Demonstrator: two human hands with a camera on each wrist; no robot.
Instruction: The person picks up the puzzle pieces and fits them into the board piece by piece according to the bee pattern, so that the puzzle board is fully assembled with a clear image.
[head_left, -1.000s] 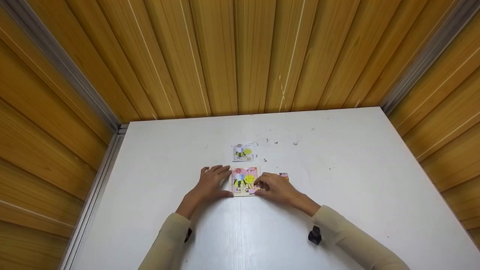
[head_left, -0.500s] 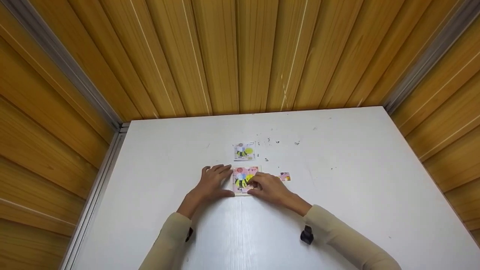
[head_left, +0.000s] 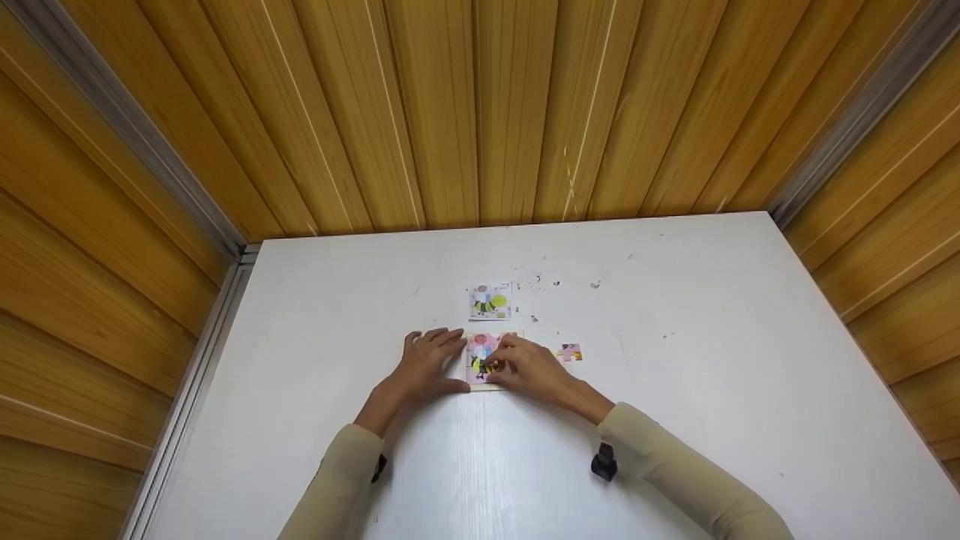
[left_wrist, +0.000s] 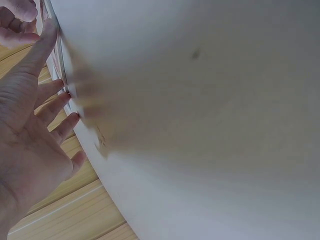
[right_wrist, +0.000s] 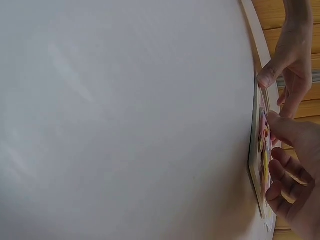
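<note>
A small square jigsaw puzzle with a bee picture lies in a pale wooden tray (head_left: 484, 388) in the head view. Along the tray's left side, my left hand (head_left: 422, 367) rests with fingers spread, its thumb at the near corner and fingertips at the far one. My right hand (head_left: 532, 369) reaches over the right half of the puzzle and hides much of it. Its thumb and fingers pinch a pink puzzle piece (right_wrist: 263, 123), which sits slightly raised above the tray in the right wrist view. One loose puzzle piece (head_left: 571, 352) lies on the table beyond the right hand.
A picture card (head_left: 490, 302) with the same bee lies just behind the tray. Small dark marks (head_left: 556, 283) dot the white table (head_left: 337, 300). Wood-patterned walls (head_left: 442, 112) rise at the back and both sides.
My right hand has moved left over the puzzle with the pinched piece, toward the middle of its lower edge. More of the loose piece on the right shows. The left hand stays put.
</note>
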